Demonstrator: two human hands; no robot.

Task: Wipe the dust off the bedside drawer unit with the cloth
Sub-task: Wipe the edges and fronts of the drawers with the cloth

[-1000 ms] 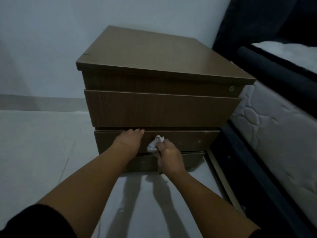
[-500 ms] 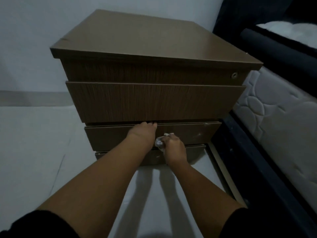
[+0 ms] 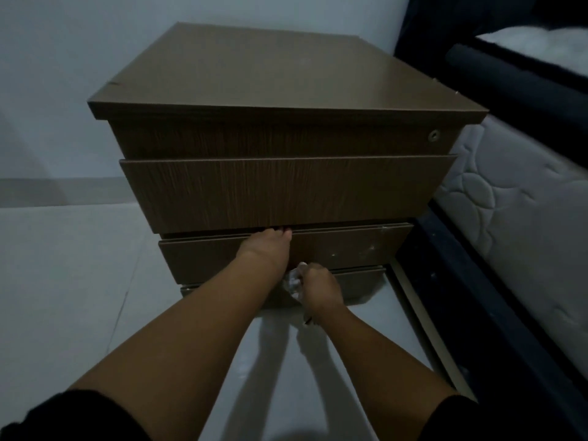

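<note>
Fingers (image 3: 313, 275) around cloth (image 3: 293, 281)

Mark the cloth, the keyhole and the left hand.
cloth (image 3: 293, 283), head view, crumpled white bunch beside the right fist.
keyhole (image 3: 434, 135), head view, round metal face.
left hand (image 3: 269, 249), head view, back of hand.

No readable text or labels anywhere.

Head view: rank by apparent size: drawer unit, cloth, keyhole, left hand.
1. drawer unit, by far the largest.
2. left hand, fingers hooked on a drawer front's top edge.
3. cloth, mostly hidden in the right hand, so its full size is unsure.
4. keyhole, smallest.
</note>
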